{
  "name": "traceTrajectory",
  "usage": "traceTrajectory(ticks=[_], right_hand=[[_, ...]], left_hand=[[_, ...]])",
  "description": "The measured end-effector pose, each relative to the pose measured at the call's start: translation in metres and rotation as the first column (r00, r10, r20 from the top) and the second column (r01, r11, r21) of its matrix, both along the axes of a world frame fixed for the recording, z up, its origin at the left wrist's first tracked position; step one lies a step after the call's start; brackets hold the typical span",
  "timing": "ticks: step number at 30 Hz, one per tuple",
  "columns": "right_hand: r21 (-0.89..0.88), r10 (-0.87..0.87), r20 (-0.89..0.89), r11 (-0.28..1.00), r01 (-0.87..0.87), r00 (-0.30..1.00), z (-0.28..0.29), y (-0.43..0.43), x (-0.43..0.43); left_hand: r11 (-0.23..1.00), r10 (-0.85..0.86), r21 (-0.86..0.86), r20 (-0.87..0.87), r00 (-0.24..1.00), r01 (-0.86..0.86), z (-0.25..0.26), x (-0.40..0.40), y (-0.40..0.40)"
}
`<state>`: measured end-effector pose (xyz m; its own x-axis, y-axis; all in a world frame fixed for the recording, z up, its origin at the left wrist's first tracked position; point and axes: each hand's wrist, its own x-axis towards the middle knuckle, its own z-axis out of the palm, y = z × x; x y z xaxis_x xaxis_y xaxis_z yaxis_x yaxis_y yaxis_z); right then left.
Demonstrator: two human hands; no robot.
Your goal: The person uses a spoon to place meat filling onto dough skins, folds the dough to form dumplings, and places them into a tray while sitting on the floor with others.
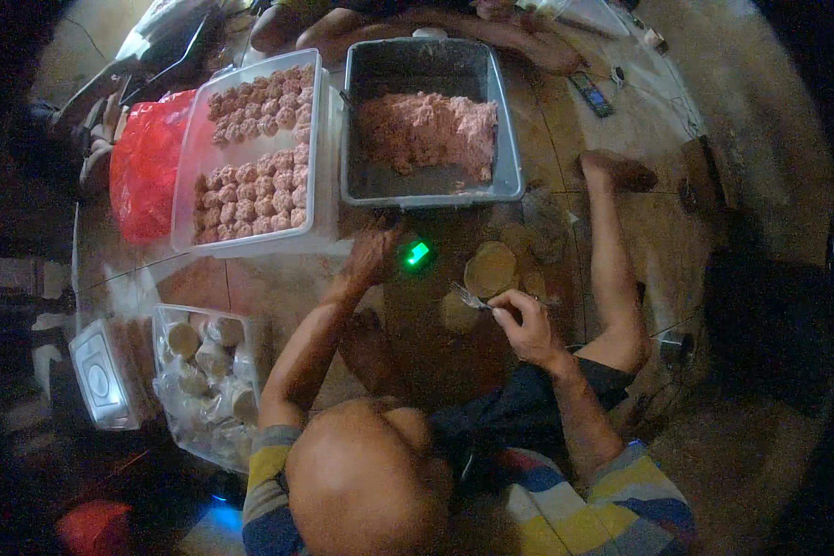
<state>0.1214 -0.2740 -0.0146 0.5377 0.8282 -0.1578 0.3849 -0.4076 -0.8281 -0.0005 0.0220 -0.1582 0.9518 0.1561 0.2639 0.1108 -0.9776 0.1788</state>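
My right hand [525,323] holds a metal fork [470,297] by its handle, the tines pointing up and left. Just beyond the tines lies a stack of thin round dough wrappers [491,267], with another pale wrapper [460,313] partly under the fork. My left hand [377,243] is in shadow by the front edge of a grey plastic tub [417,201]; its fingers are too dark to read. A mass of pink minced filling [427,132] sits in that tub. Left of it, a translucent plastic tray [260,144] carries rows of filling balls [247,191].
A small green-lit display [417,254] glows beside my left hand. A clear bin [163,347] of bagged round wrappers [212,358] stands at left, near stacked plastic containers [99,379]. A red plastic bag [149,167] touches the tray's side. Another person's legs [403,26] are behind the tub; a remote control [591,94] lies right.
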Motion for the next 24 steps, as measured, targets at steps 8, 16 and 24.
traceTrajectory(ticks=[8,16,24], right_hand=[[0.013,0.003,0.031,1.0,-0.004,1.0,0.005,0.005,-0.003],[0.006,0.011,0.006,1.0,-0.011,1.0,0.004,0.005,-0.001],[-0.034,0.017,0.001,0.999,-0.017,1.0,0.002,0.002,0.001]], left_hand=[[0.915,0.067,-0.39,-0.104,0.992,-0.102,0.02,-0.005,0.011],[0.93,0.064,-0.358,-0.078,0.995,-0.088,0.018,0.001,0.014],[0.943,0.059,-0.32,-0.099,0.993,-0.088,0.025,0.009,-0.002]])
